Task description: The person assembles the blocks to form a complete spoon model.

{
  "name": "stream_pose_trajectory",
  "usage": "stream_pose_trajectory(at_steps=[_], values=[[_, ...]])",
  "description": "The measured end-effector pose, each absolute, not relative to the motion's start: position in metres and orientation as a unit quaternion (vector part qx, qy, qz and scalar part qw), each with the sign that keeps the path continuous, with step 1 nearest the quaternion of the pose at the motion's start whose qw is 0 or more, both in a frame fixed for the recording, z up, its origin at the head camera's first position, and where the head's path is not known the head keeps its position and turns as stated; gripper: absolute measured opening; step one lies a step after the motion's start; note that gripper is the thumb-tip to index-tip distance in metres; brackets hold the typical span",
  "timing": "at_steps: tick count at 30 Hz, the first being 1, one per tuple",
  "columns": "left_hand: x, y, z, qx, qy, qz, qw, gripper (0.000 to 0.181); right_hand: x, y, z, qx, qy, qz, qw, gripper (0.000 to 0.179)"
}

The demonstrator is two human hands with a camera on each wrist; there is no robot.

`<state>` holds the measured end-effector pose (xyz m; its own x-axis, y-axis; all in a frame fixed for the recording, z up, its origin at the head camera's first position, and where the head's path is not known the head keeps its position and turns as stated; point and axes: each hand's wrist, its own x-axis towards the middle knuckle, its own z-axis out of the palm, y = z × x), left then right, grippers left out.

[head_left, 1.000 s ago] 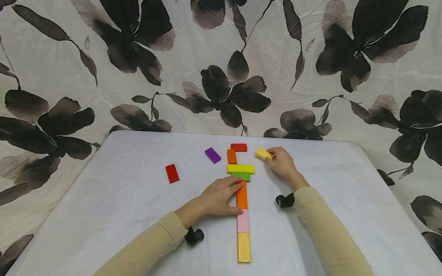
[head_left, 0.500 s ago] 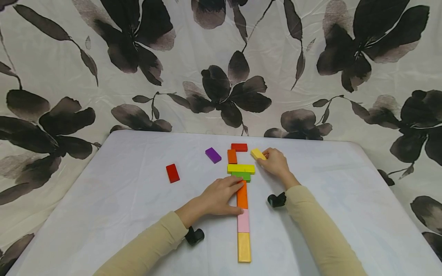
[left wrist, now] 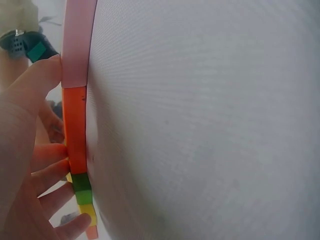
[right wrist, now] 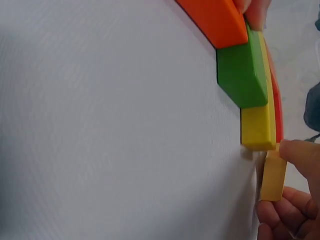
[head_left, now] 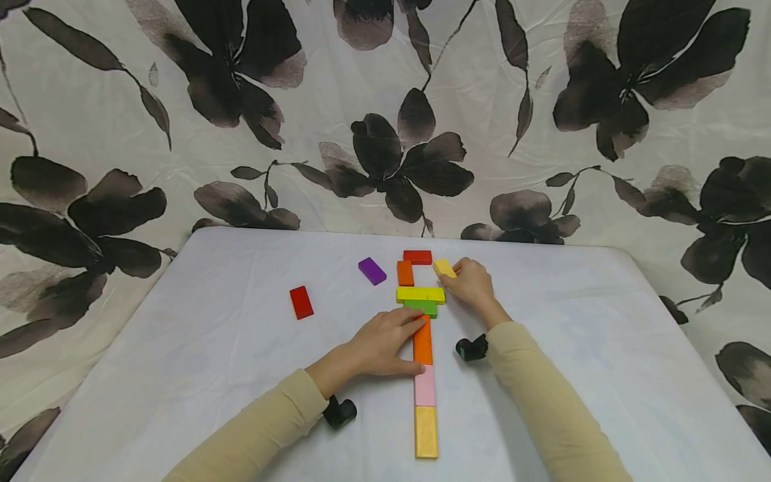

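My right hand [head_left: 472, 288] pinches a light yellow block [head_left: 444, 268] between thumb and fingers. The block is just beyond the right end of a bright yellow block [head_left: 419, 294], close to it in the right wrist view. My left hand [head_left: 385, 343] lies over the column with its fingers spread. Its thumb is at a pink block [head_left: 424, 388], and its fingertips reach a long orange block [head_left: 423, 345] and a green block [head_left: 426, 308]. Beyond the bright yellow block, a short orange block [head_left: 405, 273] stands below a red block [head_left: 417, 257].
A gold block [head_left: 425, 435] forms the near end of the column. To the left lie a loose purple block [head_left: 372, 271] and another red block [head_left: 301, 302]. All rest on a white-covered table [head_left: 181, 348], with a flower-printed cloth [head_left: 385, 100] behind it.
My right hand has brought the light yellow block leftward, close to the short orange and red blocks, turning it steeper. The left hand has stayed in place.
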<state>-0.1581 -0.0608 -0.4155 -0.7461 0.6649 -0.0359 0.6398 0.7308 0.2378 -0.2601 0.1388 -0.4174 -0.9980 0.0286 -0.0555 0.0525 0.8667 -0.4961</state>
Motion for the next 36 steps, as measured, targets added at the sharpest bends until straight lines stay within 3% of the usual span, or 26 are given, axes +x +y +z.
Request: stream_pose_trajectory(at_steps=[21, 36], values=[[-0.158, -0.061, -0.416, 0.344, 0.931, 0.107, 0.065, 0.078, -0.260, 0.133, -0.413, 0.018, 0.967, -0.243, 0.073, 0.056], [-0.158, -0.061, -0.415, 0.349, 0.929, 0.106, 0.061, 0.078, -0.270, 0.164, -0.420, -0.166, 0.943, -0.269, 0.101, 0.055]])
